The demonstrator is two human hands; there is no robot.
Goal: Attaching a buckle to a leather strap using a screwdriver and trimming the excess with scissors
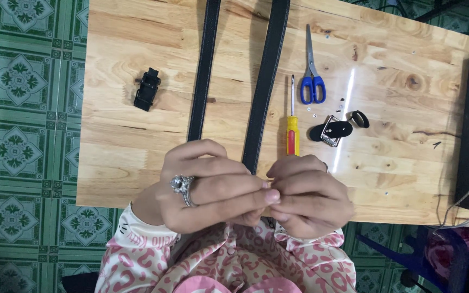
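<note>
At the near edge of the wooden table (137, 49), left hand (210, 184) and right hand (310, 198) meet, fingertips pinched together on the end of a black belt strap (267, 70); what lies between them is hidden. Second strap (204, 70) lies parallel. Screwdriver (292, 127), scissors (311, 68), buckle (332, 131) lie just beside, within reach.

Pink patterned sleeves (137, 255), jewelled ring (182, 185)

Both hands meet at near edge of wooden table (137, 49): left hand (213, 187) (ring on finger) and right hand (310, 198) pinch something hidden between fingertips. Right black belt (267, 70) runs from hands across table; left black belt (203, 70) beside it; screwdriver (292, 122), blue scissors (311, 65) further right.
</note>
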